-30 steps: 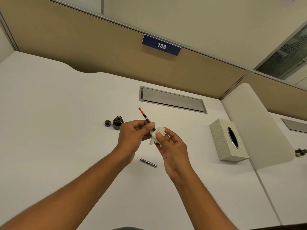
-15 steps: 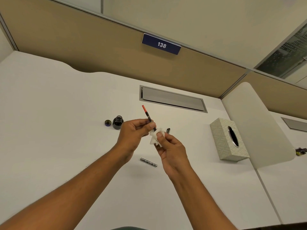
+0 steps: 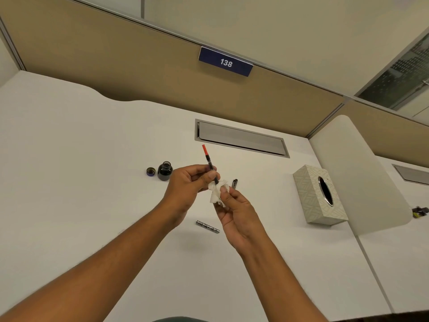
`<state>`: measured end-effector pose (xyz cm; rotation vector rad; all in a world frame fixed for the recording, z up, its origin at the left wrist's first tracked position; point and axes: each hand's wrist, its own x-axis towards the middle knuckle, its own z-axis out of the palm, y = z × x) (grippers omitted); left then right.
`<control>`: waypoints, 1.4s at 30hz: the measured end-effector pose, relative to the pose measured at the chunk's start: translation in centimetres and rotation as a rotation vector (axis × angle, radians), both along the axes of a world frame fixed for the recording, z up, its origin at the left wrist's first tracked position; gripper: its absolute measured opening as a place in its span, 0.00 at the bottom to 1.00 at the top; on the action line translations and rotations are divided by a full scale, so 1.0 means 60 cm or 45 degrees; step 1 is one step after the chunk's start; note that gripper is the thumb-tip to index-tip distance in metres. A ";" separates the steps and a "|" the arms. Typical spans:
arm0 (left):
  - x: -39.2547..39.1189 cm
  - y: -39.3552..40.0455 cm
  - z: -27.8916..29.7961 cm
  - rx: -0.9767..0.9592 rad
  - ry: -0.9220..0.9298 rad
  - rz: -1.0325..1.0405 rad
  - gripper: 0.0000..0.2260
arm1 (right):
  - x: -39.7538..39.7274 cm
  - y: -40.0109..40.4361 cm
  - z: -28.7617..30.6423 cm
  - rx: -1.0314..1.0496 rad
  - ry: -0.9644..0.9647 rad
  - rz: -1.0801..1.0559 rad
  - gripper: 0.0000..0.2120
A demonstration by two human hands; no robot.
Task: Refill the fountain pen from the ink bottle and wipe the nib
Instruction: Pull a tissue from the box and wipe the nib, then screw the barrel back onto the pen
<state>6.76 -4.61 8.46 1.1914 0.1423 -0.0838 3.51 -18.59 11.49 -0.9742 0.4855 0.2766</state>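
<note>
My left hand [image 3: 189, 185] pinches the fountain pen's inner section [image 3: 208, 159], a thin dark rod with a red converter end pointing up and away. Its nib end is buried in a crumpled white tissue [image 3: 217, 191] that my right hand [image 3: 234, 209] squeezes around it, so the nib is hidden. The open ink bottle [image 3: 165, 171] stands on the white desk [image 3: 69, 182] left of my hands, with its cap [image 3: 151, 171] lying beside it. The pen barrel [image 3: 207, 226] lies below my hands. A dark pen cap [image 3: 234, 183] lies just right of the tissue.
A patterned tissue box [image 3: 319, 195] stands at the right beside a rounded white divider [image 3: 355, 173]. A grey cable hatch [image 3: 241, 138] is set into the desk behind my hands. A tan partition with a plate marked 138 [image 3: 225, 62] runs along the back.
The pen has swung more upright, its red end rising. The tissue has slid along the nib end, and the dark pen cap on the desk has come into sight beside it.
</note>
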 end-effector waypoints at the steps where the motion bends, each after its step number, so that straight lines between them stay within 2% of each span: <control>1: 0.000 0.001 0.001 0.000 0.014 0.034 0.07 | -0.001 0.000 -0.001 -0.065 -0.030 0.000 0.07; 5: 0.001 0.010 0.008 -0.151 0.081 0.099 0.08 | -0.004 -0.004 -0.008 -0.253 -0.071 -0.081 0.08; 8: -0.004 0.017 0.014 -0.383 0.142 -0.018 0.09 | -0.003 -0.008 -0.011 -0.310 -0.112 -0.156 0.11; 11: -0.012 0.019 0.018 -0.444 0.165 -0.183 0.07 | 0.000 -0.013 -0.007 -0.405 -0.210 -0.155 0.10; 18: -0.029 0.013 0.017 -0.313 0.156 -0.380 0.09 | -0.002 -0.010 -0.001 -0.830 -0.254 -0.121 0.10; 21: -0.031 0.005 0.015 -0.172 0.131 -0.319 0.11 | -0.003 -0.013 -0.007 -0.939 -0.287 -0.073 0.05; 23: -0.034 0.002 0.013 -0.122 0.121 -0.261 0.12 | -0.001 -0.018 -0.007 -0.915 -0.318 0.000 0.03; 27: -0.036 0.002 0.009 -0.061 0.131 -0.154 0.06 | 0.002 -0.034 -0.020 -0.803 -0.356 0.073 0.08; 30: -0.041 0.006 0.010 -0.028 0.152 -0.108 0.06 | 0.001 -0.063 -0.068 -1.078 -0.369 0.077 0.08; 34: -0.048 0.007 0.014 0.024 0.174 -0.091 0.06 | 0.001 -0.095 -0.157 -1.494 -0.316 0.438 0.07; 38: -0.059 0.012 0.005 0.149 0.236 -0.050 0.07 | 0.007 -0.110 -0.233 -1.811 -0.397 0.794 0.12; 42: -0.076 0.023 -0.010 0.278 0.322 -0.020 0.06 | 0.018 -0.115 -0.272 -1.890 -0.407 0.869 0.11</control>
